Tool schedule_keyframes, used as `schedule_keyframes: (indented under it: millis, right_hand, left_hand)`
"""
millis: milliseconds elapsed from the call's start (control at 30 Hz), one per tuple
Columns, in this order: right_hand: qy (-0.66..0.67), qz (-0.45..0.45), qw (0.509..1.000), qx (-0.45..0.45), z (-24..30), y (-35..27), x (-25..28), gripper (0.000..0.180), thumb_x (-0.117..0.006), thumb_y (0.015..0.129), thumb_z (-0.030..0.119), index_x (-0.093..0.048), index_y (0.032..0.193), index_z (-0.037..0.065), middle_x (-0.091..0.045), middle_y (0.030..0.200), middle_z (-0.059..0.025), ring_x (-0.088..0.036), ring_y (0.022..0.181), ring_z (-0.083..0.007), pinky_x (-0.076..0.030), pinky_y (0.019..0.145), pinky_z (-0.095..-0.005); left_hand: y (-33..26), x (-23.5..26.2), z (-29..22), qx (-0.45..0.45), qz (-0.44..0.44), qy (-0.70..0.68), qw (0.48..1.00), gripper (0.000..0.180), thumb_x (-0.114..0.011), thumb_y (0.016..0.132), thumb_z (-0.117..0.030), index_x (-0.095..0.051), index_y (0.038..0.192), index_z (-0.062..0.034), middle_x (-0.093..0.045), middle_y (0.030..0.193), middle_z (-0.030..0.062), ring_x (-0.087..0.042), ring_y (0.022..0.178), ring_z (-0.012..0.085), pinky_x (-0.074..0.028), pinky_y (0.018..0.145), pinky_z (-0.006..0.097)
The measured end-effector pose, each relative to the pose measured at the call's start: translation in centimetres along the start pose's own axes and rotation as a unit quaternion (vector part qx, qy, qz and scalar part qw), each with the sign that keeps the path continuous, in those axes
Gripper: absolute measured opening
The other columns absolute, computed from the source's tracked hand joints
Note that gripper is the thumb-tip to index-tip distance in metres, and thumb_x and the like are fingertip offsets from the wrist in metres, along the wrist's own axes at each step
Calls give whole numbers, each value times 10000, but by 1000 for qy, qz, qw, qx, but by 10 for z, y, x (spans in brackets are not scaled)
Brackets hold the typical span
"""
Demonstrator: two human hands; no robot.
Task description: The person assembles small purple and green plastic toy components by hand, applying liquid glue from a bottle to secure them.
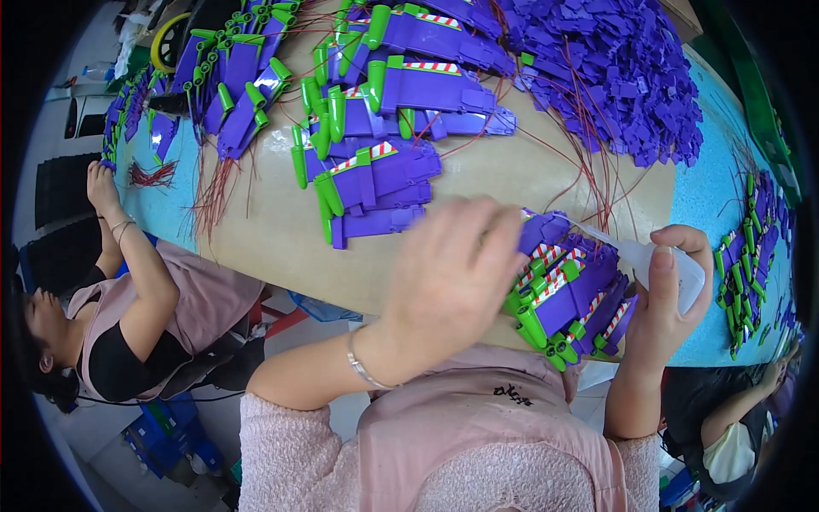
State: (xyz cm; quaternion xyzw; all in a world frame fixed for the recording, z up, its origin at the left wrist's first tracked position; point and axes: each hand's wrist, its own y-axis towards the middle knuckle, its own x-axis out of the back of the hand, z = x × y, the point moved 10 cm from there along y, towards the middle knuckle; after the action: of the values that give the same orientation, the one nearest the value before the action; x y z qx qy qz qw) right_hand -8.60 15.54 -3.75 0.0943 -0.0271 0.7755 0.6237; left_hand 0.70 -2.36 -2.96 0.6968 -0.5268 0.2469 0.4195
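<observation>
My right hand point(670, 286) is closed round a small translucent white squeeze bottle point(689, 280). Its thin nozzle points left, toward a purple plastic piece point(543, 229). Motion blurs my left hand point(456, 269), which is beside that piece; whether its fingers grip the piece cannot be made out. Right below and between my hands lies a pile of purple toy wings point(563, 303) with green tube-shaped ends and red-and-white striped edges. Thin red wires point(597, 171) run across the table near the nozzle.
Rows of similar purple wings point(426, 90) lie beyond my left hand. Loose purple pieces point(606, 77) form a large heap at the far right. More wings point(746, 264) lie on the blue surface to the right. Co-workers sit at left point(145, 307) and right point(725, 427).
</observation>
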Motion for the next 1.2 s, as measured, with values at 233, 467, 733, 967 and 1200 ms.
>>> schedule_keyframes:
  millis: [233,467,733,967,1200]
  right_hand:
    - [-11,3,1000,-3,1,2,-3,155,-695,855,103,-596,932,12,-590,819,3,-512,685,-35,-394,596,-174]
    - [-30,25,999,1,7,1,-11,178,-714,840,104,-602,928,-2,-618,822,-18,-540,682,-46,-413,591,-181]
    - [-34,54,998,-5,11,-3,-16,184,-736,810,75,-611,916,-8,-634,804,-36,-559,672,-62,-438,586,-196]
    - [-59,110,992,32,14,-7,-30,184,-751,787,47,-621,899,-18,-657,833,-73,-611,720,-92,-474,608,-218]
    - [28,68,997,-15,11,-6,-20,187,-751,784,32,-620,906,-22,-656,840,-75,-614,725,-97,-485,628,-222]
  left_hand:
    - [-8,55,57,84,-61,266,958,431,-701,754,-71,-569,1162,-26,-547,1136,164,-557,977,339,-451,810,423]
    - [-12,38,17,6,-21,152,988,416,-708,741,-60,-590,1132,20,-586,1035,166,-586,898,314,-487,760,394]
    - [-4,7,-1,-33,40,76,996,430,-748,701,-80,-600,1091,27,-589,1004,137,-557,794,279,-475,672,356]
    - [-3,5,-1,-28,45,72,996,431,-754,696,-85,-601,1083,25,-590,1000,132,-557,793,278,-474,668,357]
    - [-7,8,-5,-45,26,115,992,437,-745,701,-114,-629,1111,-14,-600,1037,95,-555,840,247,-461,689,343]
